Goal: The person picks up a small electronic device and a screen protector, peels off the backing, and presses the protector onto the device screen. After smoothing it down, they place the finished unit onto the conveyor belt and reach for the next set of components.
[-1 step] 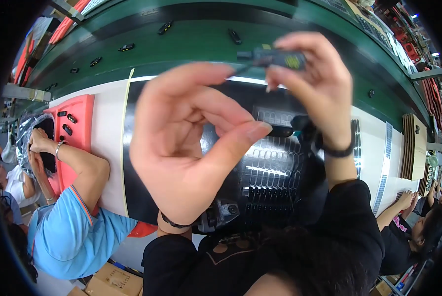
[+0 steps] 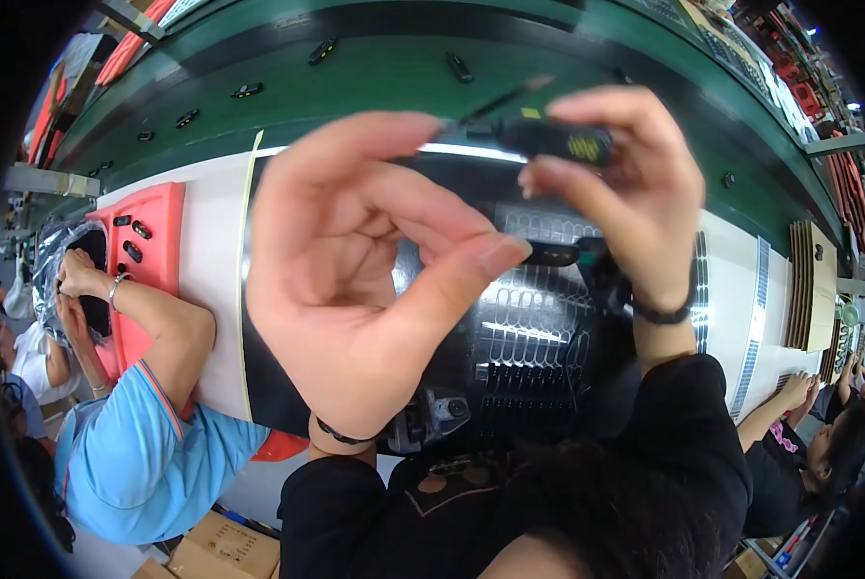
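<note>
In my right hand, a small black device with a yellow-green printed patch is gripped between thumb and fingers above the black mat. A thin dark strip with a pale tip, smeared by motion, slants up beside the device's left end. My left hand is closer to the camera, with thumb and a finger pressed together; what they hold, if anything, is hidden. Its index finger curves toward the device's left end; whether it touches is unclear. Just past the thumb tip, a dark oblong piece shows over the mat.
A clear sheet with rows of rounded cut-outs lies on the black mat. Similar black devices rest along the green belt beyond. A red tray and a co-worker in blue are at left; brown boards stand right.
My right hand has shifted slightly right and down with the black device. The thin strip now points up and right of the device's left end; before, it slanted down toward my left index finger.
</note>
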Demonstrator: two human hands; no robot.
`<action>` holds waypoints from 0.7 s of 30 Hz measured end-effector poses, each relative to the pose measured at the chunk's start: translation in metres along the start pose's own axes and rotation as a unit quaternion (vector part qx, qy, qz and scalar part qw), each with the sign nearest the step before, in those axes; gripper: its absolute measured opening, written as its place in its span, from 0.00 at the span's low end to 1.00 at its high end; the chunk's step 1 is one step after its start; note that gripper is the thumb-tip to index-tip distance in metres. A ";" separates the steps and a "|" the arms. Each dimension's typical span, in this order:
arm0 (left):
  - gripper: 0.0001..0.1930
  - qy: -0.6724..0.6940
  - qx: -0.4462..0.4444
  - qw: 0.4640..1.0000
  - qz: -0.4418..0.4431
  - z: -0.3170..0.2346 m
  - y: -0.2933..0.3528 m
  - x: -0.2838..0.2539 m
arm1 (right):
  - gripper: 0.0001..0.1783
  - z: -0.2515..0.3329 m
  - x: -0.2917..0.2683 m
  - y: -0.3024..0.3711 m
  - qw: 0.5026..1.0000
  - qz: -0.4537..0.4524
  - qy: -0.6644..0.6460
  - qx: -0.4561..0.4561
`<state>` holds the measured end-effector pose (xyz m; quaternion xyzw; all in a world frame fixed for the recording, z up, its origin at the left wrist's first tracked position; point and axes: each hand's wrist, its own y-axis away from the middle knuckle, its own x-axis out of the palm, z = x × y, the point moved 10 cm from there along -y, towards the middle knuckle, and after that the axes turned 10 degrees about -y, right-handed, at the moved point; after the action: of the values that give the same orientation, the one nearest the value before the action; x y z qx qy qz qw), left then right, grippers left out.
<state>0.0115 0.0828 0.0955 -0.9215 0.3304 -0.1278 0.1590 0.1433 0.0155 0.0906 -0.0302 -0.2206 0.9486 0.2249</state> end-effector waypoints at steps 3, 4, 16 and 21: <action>0.29 0.021 0.003 1.000 0.003 0.000 -0.001 0.007 | 0.17 0.020 0.000 0.019 0.999 0.008 0.042 -0.015; 0.30 0.031 0.006 0.999 0.002 0.000 -0.001 0.008 | 0.17 0.024 0.003 0.023 0.997 0.026 0.062 -0.029; 0.28 0.020 -0.002 1.000 0.011 0.008 0.002 0.012 | 0.20 0.037 0.012 0.033 0.989 0.022 0.142 -0.043; 0.26 -0.036 0.039 0.999 0.000 0.000 0.005 0.011 | 0.20 0.044 0.016 0.033 0.986 0.016 0.157 -0.060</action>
<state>0.0172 0.0719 0.0948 -0.9185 0.3193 -0.1072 0.2071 0.1084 -0.0213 0.1167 -0.1959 -0.2385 0.9207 0.2390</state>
